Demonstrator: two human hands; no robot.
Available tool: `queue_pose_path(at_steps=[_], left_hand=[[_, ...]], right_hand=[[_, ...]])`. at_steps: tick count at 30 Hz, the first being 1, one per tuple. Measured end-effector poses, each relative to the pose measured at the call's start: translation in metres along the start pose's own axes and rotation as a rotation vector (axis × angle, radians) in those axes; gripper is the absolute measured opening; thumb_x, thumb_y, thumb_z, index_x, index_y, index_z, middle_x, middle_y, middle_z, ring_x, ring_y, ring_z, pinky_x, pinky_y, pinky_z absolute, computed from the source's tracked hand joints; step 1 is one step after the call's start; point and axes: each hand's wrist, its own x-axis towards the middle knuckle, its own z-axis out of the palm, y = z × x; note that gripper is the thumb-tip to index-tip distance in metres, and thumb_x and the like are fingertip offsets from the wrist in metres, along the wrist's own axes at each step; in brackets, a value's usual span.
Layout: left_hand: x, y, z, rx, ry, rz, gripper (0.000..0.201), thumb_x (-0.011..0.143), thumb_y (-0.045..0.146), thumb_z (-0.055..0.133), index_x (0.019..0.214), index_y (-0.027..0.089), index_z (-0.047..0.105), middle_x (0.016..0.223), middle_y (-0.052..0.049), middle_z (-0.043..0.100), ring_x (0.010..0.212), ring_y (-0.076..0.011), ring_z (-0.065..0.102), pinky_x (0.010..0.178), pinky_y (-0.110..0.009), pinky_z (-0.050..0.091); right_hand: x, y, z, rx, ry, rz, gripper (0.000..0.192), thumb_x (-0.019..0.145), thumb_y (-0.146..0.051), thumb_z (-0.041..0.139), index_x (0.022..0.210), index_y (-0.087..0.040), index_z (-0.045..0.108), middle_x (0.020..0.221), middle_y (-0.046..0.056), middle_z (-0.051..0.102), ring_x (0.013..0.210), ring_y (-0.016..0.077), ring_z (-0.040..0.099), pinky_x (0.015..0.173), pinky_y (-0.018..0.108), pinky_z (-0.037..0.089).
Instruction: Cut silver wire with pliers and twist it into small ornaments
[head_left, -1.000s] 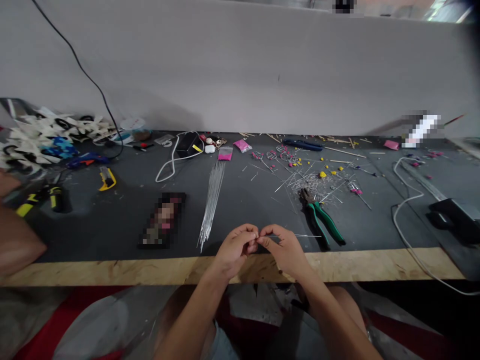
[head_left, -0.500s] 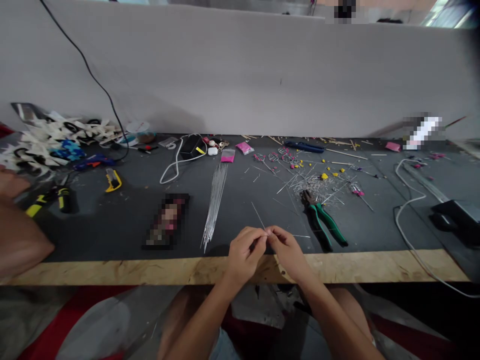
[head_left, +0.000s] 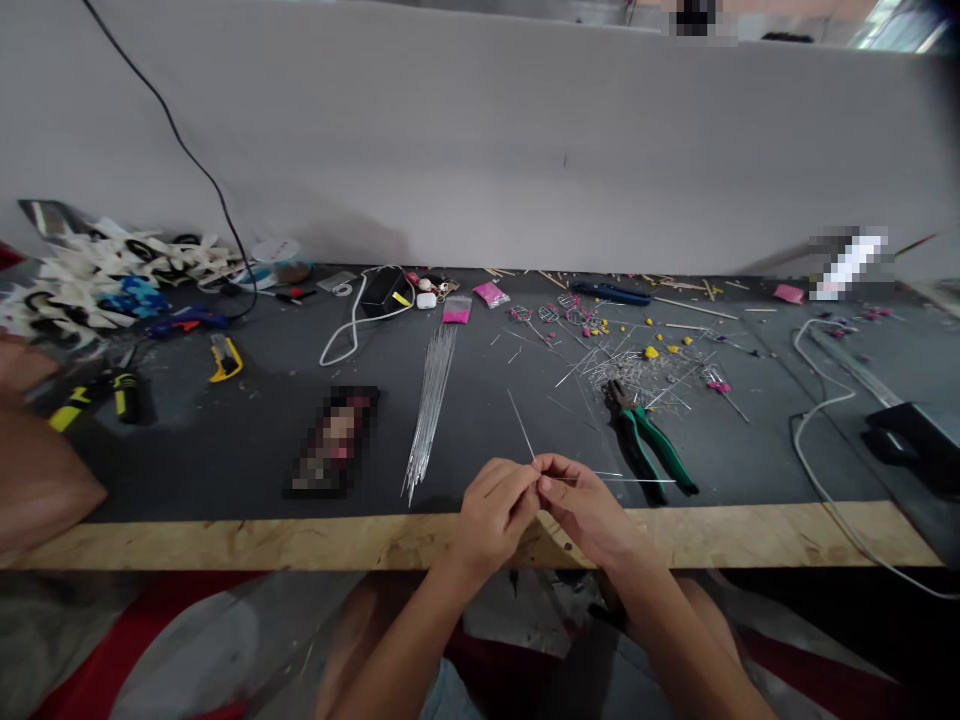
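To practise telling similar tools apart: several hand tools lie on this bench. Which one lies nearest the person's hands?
The green-handled pliers, lying just right of the right hand. The yellow utility knife and yellow-black tool lie far left.

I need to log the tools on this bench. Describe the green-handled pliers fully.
The green-handled metal pliers lie flat on the dark grey tabletop, right of the person's hands and untouched. The dark steel jaws point away from the person into a heap of cut silver wire bits; whether they are shut cannot be told. The two green-sleeved handles splay slightly apart, ending near the bare wooden table edge.
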Motion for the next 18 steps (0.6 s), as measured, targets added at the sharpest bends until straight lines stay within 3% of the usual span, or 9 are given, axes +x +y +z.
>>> queue_pose_path(at_steps=[18], left_hand=[[-0.002, 0.0001, 0.0016, 0.001, -0.014, -0.009, 0.017, 0.086, 0.012, 0.043, 0.079, 0.017, 0.058, 0.07, -0.004, 0.061, 0.07, -0.0153, 0.055, 0.066, -0.027, 0.046]], right_hand=[[-0.0018, 0.0027, -0.0008, -0.029, 0.076, -0.041, 0.023, 0.062, -0.024, 0.079, 0.076, -0.02, 0.062, 0.067, -0.003, 0.061, 0.059, 0.0102, 0.054, 0.058, 0.022, 0.042]])
